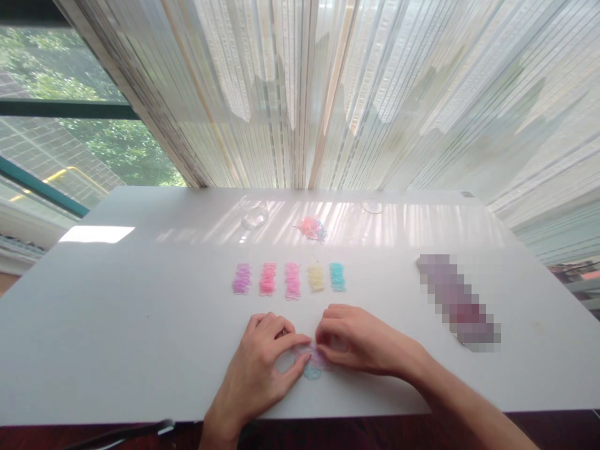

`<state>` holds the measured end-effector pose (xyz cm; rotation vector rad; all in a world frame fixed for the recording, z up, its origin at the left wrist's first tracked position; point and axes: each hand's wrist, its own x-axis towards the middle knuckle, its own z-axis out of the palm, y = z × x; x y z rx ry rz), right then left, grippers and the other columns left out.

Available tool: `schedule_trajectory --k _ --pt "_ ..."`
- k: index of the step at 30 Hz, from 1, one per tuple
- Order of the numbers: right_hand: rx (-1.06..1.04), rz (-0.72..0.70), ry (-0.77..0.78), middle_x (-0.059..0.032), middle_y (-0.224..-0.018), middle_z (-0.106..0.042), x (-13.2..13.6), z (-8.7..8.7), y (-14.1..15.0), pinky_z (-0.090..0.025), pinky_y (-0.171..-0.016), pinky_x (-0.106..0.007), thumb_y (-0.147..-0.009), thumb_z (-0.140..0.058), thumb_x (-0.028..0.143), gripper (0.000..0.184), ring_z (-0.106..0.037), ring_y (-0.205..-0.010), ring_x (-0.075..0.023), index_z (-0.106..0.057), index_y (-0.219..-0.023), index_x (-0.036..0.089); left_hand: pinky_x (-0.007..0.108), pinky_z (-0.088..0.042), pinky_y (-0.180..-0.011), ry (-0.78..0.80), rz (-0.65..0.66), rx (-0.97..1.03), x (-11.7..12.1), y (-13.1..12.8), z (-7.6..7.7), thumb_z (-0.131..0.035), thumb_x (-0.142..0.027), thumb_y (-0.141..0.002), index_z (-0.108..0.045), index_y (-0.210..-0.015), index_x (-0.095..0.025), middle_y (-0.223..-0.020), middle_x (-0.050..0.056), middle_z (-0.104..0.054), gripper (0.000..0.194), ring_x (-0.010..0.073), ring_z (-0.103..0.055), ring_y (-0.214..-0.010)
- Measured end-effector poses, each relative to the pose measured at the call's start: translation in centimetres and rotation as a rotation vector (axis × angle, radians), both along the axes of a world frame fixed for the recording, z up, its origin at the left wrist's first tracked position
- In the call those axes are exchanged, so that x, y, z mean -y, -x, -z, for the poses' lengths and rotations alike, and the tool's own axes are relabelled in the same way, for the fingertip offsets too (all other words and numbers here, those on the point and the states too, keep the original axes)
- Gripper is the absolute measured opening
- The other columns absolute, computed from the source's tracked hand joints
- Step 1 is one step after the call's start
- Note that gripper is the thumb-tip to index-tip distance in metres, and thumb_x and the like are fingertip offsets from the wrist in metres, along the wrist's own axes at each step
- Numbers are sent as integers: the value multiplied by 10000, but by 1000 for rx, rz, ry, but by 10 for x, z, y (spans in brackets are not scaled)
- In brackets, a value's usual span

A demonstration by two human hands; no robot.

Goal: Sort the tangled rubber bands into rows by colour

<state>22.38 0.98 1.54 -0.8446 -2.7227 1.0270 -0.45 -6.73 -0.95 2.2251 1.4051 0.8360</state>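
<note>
My left hand [269,356] rests on the white table near its front edge, with thumb and index finger closing on thin pale purple bands [319,359]. From the right, my right hand [359,340] pinches at the same bands, its fingertips almost meeting those of the left. Just below the fingertips lies a small clump of light blue bands [312,372]. Beyond the hands, several bundles of thin bands stand in a row: purple [242,279], coral red [267,279], pink [292,280], yellow [316,277] and turquoise [337,276]. The fingertips partly hide what they hold.
A loose mixed pile of coloured bands [312,229] lies behind the row. Clear round dishes or lids [254,217] sit at the back left, another clear round piece [373,205] at the back right. A blurred-out long object [459,303] lies right. Striped curtains [300,94] hang behind the table [140,350].
</note>
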Motion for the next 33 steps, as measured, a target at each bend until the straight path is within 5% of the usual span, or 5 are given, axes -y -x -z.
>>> schedule_trajectory --k 18,26,33 --pt "-56 46 90 -4 -817 -650 -6 -6 0 -432 -720 -242 -877 -708 126 53 -593 -772 -152 -703 -855 174 383 -434 -864 33 18 43 -1 2 -2 -676 -165 -947 -732 -909 -250 -896 5 -686 108 192 -602 -846" --pt "-96 49 105 1 -811 -654 -6 -4 0 -437 -698 -236 -858 -722 123 58 -597 -752 -145 -727 -871 180 388 -483 -873 23 -12 3 1 2 0 -739 -216 -905 -728 -1161 -276 -1002 39 -698 263 233 -608 -929" --pt "-150 47 97 1 -807 -656 -4 0 1 -436 -689 -232 -866 -730 156 24 -589 -739 -139 -723 -870 178 386 -451 -872 17 8 -6 -1 -1 -3 -693 -171 -928 -761 -972 -271 -942 23 -677 129 210 -606 -877"
